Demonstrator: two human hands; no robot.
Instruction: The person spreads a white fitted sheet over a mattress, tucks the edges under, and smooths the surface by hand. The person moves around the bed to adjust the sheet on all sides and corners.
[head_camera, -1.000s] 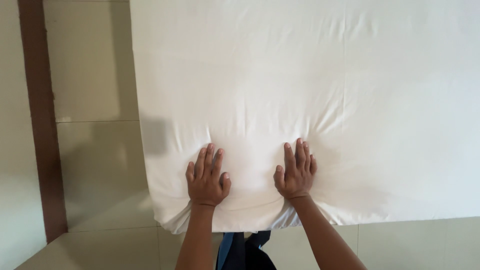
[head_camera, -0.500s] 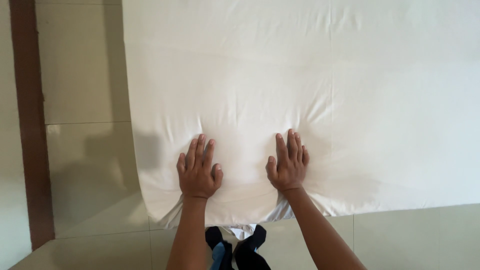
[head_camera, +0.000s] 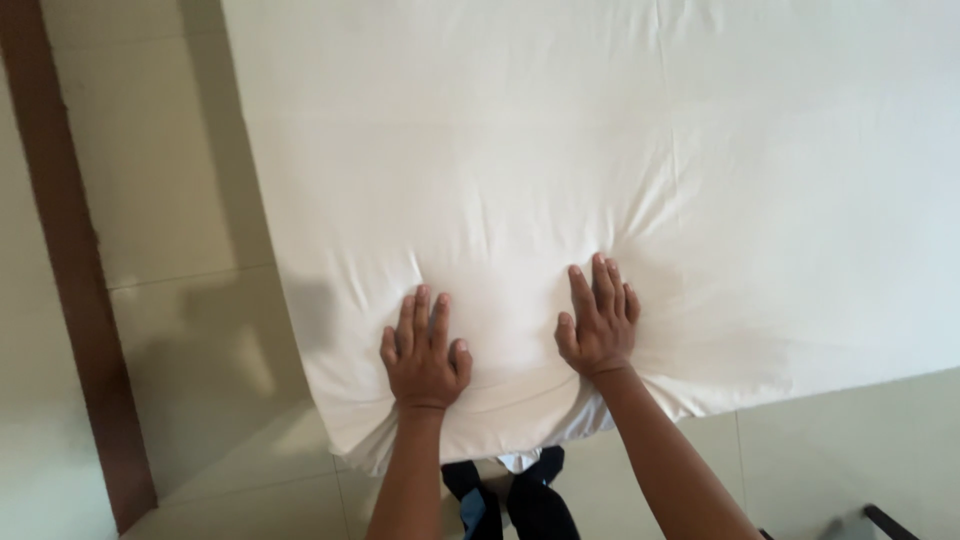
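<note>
A white sheet (head_camera: 600, 150) covers a mattress that fills most of the head view. My left hand (head_camera: 424, 352) lies flat, palm down, on the sheet close to the near edge, a little in from the left corner. My right hand (head_camera: 598, 325) rests flat on the sheet to the right of it, fingers spread. Small creases fan out in the cloth around both hands. Neither hand holds anything.
Glossy pale floor tiles (head_camera: 180, 300) lie left of the bed and along the near edge. A dark brown vertical strip (head_camera: 75, 280) runs down the far left. My dark-clad feet (head_camera: 510, 500) show below the mattress edge. A dark object (head_camera: 890, 522) sits at the bottom right corner.
Both hands stay flat on the sheet near the bed's edge. The view has shifted slightly, and the right hand sits a little further up the sheet than the left.
</note>
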